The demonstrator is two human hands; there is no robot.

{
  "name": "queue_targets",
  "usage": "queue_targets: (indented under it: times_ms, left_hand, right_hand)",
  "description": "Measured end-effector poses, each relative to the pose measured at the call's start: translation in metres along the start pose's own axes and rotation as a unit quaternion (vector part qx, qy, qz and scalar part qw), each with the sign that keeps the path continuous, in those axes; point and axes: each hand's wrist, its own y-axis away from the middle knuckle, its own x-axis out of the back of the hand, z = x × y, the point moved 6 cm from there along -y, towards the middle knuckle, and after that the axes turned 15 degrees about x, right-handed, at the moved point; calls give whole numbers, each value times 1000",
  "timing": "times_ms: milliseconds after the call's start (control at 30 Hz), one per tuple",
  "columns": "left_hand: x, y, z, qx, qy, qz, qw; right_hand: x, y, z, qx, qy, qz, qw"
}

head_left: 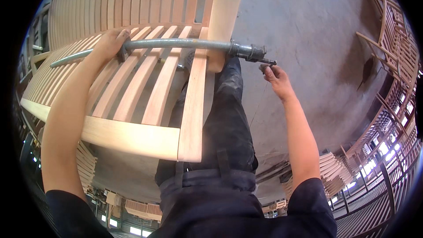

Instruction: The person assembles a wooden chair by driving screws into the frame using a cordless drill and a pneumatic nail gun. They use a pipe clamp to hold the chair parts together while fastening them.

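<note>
A long grey metal pipe clamp (180,43) lies across a slatted wooden bench (132,136), over the seat slats near the backrest. My left hand (110,44) is wrapped round the pipe at the clamp's sliding jaw, which shows partly below the fingers. Past the bench's right edge, the clamp's screw head sits against the wooden end post (222,13). My right hand (274,76) pinches the handle end of the threaded screw, thumb and fingers closed on it. The far end of the pipe runs out beyond my left forearm.
Grey concrete floor (304,31) spreads to the right of the bench. Wooden slatted frames (392,35) stand along the far right. Stacked wooden pieces (332,169) lie behind my right arm. My legs (227,119) are close against the bench's right end.
</note>
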Motion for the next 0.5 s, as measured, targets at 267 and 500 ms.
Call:
queue_targets:
  times_ms: [267, 500]
  left_hand:
    - [-6, 0, -10, 45, -34, -7, 998]
    - [-8, -11, -12, 30, -36, -14, 999]
  right_hand:
    - [0, 68, -66, 56, 3, 41, 998]
    - [38, 33, -123, 405, 319, 20, 857]
